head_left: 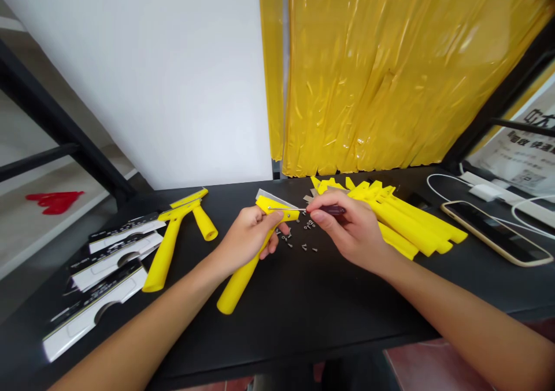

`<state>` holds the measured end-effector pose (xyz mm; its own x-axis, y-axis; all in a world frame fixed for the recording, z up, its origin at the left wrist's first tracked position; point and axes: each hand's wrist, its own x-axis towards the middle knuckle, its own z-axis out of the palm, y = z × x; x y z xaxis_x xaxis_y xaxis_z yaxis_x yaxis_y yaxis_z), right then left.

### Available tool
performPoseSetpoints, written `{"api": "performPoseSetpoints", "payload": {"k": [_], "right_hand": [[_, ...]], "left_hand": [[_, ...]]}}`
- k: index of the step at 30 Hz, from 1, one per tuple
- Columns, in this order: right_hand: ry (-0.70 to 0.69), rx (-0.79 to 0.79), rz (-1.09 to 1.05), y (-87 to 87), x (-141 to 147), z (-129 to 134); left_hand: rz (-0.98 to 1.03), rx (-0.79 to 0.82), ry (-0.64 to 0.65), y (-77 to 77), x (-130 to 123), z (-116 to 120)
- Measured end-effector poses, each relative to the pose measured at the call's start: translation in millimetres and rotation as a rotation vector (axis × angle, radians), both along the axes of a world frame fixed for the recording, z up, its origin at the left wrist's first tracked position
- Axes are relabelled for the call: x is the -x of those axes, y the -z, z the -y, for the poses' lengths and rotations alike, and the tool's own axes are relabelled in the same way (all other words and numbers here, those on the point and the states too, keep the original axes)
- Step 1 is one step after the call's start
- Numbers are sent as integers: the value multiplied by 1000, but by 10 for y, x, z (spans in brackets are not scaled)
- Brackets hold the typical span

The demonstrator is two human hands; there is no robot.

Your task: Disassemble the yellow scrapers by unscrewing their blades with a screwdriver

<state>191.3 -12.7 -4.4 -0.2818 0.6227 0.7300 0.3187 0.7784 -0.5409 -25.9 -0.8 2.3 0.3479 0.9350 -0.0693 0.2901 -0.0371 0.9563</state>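
Behind the table edge [321, 345], left hand [251, 235] holds a scraper [240, 284] (room leftward).

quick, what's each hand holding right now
Left hand: closed, holding a yellow tool.
Right hand: closed, holding a screwdriver by its dark handle.

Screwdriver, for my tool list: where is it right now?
In the head view, the screwdriver is mostly right of centre, held in the right hand, its shaft reaching left to the yellow tool in the left hand.

Well right of our right grip [347, 220], we read black “回收” [520, 140] above a QR code [528, 178] on a white plastic sheet [498, 149].
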Motion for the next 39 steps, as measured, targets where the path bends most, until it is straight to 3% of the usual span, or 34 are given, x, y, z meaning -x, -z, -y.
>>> {"api": "performPoseSetpoints", "payload": {"k": [12,15,19,21,28,35,39], "right_hand": [[9,-77,110,14,-9,37],[-30,-212,191,-8,-46,30],[-116,-397,494,-107,-107,9],[-96,-437,565,-134,-123,4],[126,-380,341,-36,-88,12],[45,-534,551,-102,-64,45],[55,-433,545,-86,-93,0]], "left_hand": [[-121,-56,-42,58,-20,50],[-107,28,-3,56,-47,82],[-72,151,46,-44,-23,84],[-78,169,61,-94,3,71],[-173,68,-15,-27,0,75],[-190,162,53,-61,38,27],[-224,113,-3,-88,66,2]]}}
